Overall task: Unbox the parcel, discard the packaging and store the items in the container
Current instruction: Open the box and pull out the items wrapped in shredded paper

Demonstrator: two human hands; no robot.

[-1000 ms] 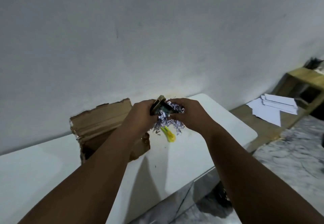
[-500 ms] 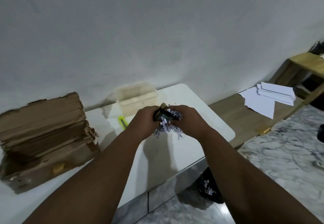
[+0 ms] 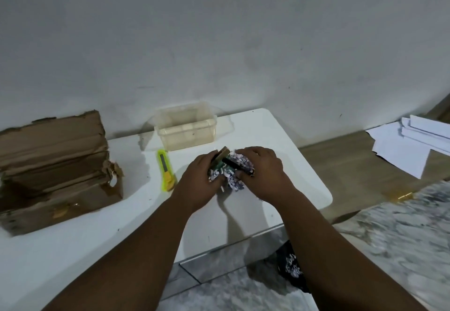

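My left hand point(image 3: 197, 181) and my right hand point(image 3: 261, 171) are together over the white table point(image 3: 280, 140), gripping a bundle of shredded paper filler point(image 3: 231, 179) with small items in it: a dark stick-like piece and a tan block point(image 3: 222, 153). What the items are is hard to tell. The torn cardboard parcel box point(image 3: 53, 164) stands open at the left. A clear plastic container point(image 3: 186, 125), with nothing visible inside, sits by the wall just beyond my hands.
A yellow utility knife point(image 3: 165, 169) lies on the table left of my hands. A black bag point(image 3: 293, 269) with shredded paper sits on the floor under the table edge. White papers point(image 3: 411, 145) lie on a wooden surface at the right.
The view has swung left and down, bringing the box, container and knife fully into sight. My hands stay together on the bundle, now lower over the table and right of the knife.
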